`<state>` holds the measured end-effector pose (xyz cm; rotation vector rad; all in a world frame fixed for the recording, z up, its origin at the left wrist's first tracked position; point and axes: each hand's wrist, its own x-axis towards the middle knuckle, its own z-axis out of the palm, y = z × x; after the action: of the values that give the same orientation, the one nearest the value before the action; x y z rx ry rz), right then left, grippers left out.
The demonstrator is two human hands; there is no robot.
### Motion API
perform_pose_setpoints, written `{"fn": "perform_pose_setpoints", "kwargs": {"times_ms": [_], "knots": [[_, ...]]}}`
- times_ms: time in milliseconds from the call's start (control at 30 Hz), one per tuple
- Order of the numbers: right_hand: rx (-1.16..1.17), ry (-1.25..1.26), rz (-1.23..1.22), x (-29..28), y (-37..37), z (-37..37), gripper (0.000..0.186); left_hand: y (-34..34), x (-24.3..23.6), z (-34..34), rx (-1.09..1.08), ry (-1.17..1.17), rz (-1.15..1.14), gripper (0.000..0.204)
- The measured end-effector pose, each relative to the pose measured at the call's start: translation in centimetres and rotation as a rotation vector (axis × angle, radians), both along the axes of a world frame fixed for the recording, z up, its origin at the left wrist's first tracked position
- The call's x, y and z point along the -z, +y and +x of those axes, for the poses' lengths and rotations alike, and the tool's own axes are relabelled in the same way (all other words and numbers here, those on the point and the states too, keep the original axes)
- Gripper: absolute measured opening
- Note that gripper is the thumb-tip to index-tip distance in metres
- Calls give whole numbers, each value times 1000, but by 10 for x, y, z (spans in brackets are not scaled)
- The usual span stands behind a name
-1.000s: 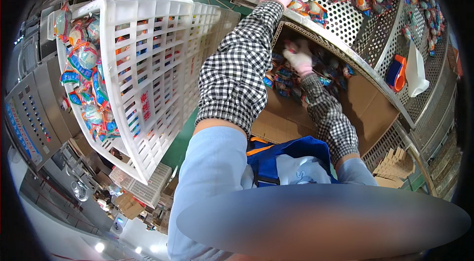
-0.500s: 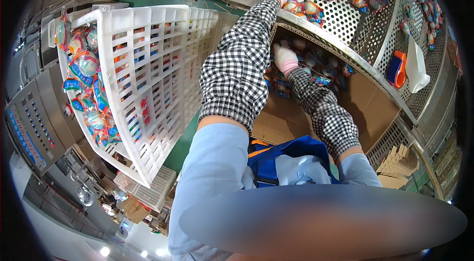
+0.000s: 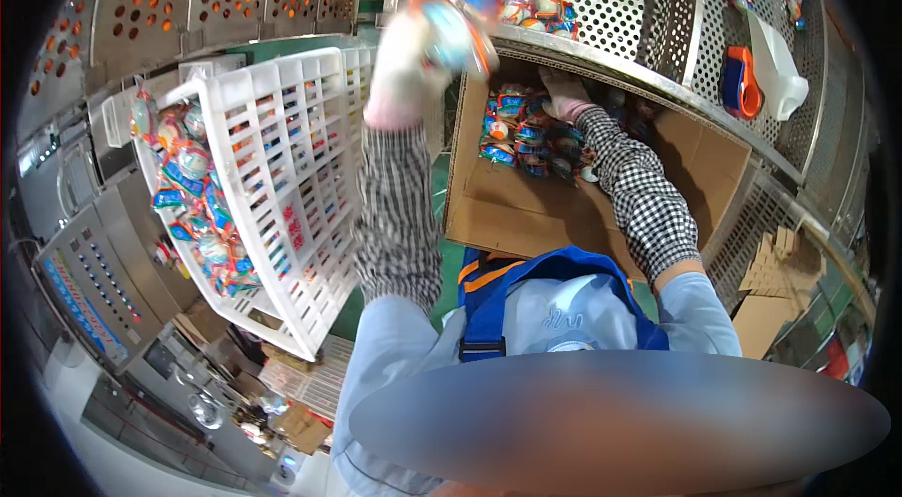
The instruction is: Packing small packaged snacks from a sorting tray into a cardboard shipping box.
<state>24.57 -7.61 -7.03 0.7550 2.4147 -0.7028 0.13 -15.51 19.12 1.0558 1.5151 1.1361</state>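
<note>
My left hand (image 3: 399, 65), in a white glove with a pink cuff, is raised between the white crate and the carton, blurred by motion. It is closed on a wrapped egg (image 3: 456, 32) in a clear, red and blue packet. Inside the cardboard carton (image 3: 526, 215), my right hand (image 3: 564, 98) rests on the wrapped eggs near the far wall. Its gloved fingers look stretched out, partly in shadow. Rows of packets (image 3: 512, 126) lie to the left of that hand. Black-and-white checked sleeves cover both forearms.
A perforated metal table (image 3: 601, 27) with scattered wrapped eggs borders the carton's far side. On it are an orange-and-blue tool (image 3: 742, 84) and a white plastic piece (image 3: 775, 69). A white slatted crate (image 3: 282, 168) of packets stands left; a control panel (image 3: 89, 262) lies beyond.
My left hand has come back and left from the metal table, carrying a wrapped egg. My right hand stays in the carton, and more packets show beside it.
</note>
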Motion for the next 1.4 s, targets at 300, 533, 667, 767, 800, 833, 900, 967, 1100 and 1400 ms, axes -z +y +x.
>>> {"fn": "perform_pose_setpoints", "kwargs": {"times_ms": [300, 533, 667, 767, 800, 833, 900, 967, 1100, 1400], "knots": [[395, 436, -239, -124, -10, 64, 48, -5, 164, 120, -297, 811, -415, 34], [905, 679, -177, -285, -8, 172, 43, 6, 241, 109, 8, 1074, -459, 33], [954, 687, 387, -292, -36, 230, 46, 4, 293, 79, 231, 1065, -638, 47], [952, 424, 161, -263, -66, 250, 67, 31, 260, 72, 362, 681, -789, 61], [1025, 479, 208, -251, -81, 244, 74, 40, 243, 83, 430, 729, -816, 56], [974, 508, 425, -239, -83, 235, 70, 39, 235, 85, 480, 779, -847, 51], [1147, 349, 346, -235, -77, 240, 63, 44, 198, 126, 625, 953, -883, 42], [1119, 363, 363, -240, -70, 229, 58, 24, 197, 141, 500, 1009, -859, 43], [1067, 426, 512, -243, -69, 234, 54, -29, 202, 195, 595, 1012, -550, 50], [1378, 511, 241, -263, -79, 378, 68, -36, 145, 218, 961, 683, -185, 54]]}}
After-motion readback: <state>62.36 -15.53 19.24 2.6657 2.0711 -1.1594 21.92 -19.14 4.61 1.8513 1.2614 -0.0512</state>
